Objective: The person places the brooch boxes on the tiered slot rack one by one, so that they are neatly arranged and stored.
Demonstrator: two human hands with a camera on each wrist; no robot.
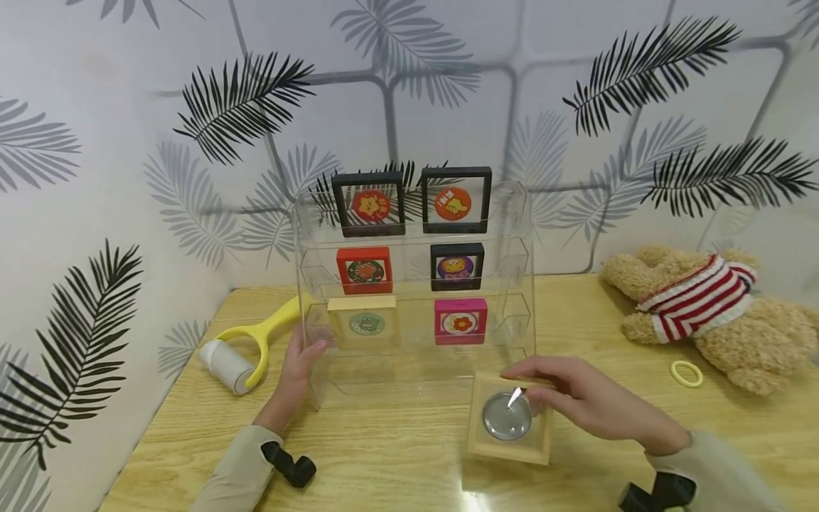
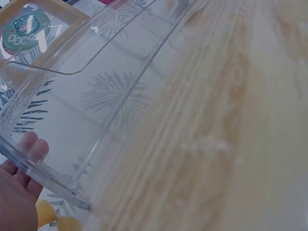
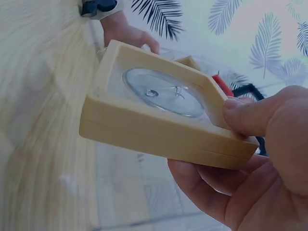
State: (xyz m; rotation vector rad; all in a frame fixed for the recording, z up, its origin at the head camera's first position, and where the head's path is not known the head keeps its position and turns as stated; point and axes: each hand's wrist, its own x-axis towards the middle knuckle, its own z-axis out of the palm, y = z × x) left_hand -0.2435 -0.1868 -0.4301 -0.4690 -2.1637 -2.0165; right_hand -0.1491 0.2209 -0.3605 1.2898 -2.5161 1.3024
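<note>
My right hand [image 1: 591,398] pinches a light wood-coloured square frame [image 1: 478,427] by one edge, thumb on one face and fingers on the other. Inside the frame is a round silver disc [image 3: 163,91] with a thin wire on it, like the back of a pin badge. The frame is held just in front of the clear tiered display rack [image 1: 409,387], at its lower right. My left hand [image 1: 299,366] grips the rack's left side panel, with fingertips [image 2: 41,147] seen at the panel in the left wrist view.
On the rack stand two black frames [image 1: 369,233] on top, a red frame [image 1: 365,287] and small black frame [image 1: 457,287], then a cream frame [image 1: 362,302] and pink frame [image 1: 461,340]. A yellow-handled lint roller [image 1: 227,365] lies left; a teddy bear [image 1: 755,348] and yellow ring [image 1: 687,382] lie right.
</note>
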